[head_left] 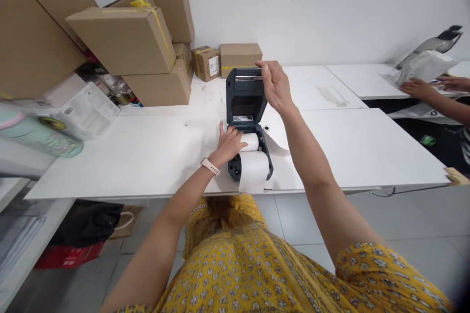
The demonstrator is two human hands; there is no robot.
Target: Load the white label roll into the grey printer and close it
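Observation:
A dark label printer (270, 170) stands near the front edge of the white table with its lid (246, 92) raised. My right hand (276, 85) is closed round the lid's upper right corner. Inside the body lies a roll of white label paper (251, 142), and its loose end (254, 168) hangs out over the front of the printer. My left hand (229, 145) rests on the roll's left side with the fingers spread. A curled paper strip (273, 145) lies just right of the printer.
Cardboard boxes (121, 41) are stacked at the back left, with two smaller boxes (240, 55) against the wall. A mint-green bottle (40, 132) lies at the left. At far right, another person's hands (418, 87) hold a white plastic package (426, 67).

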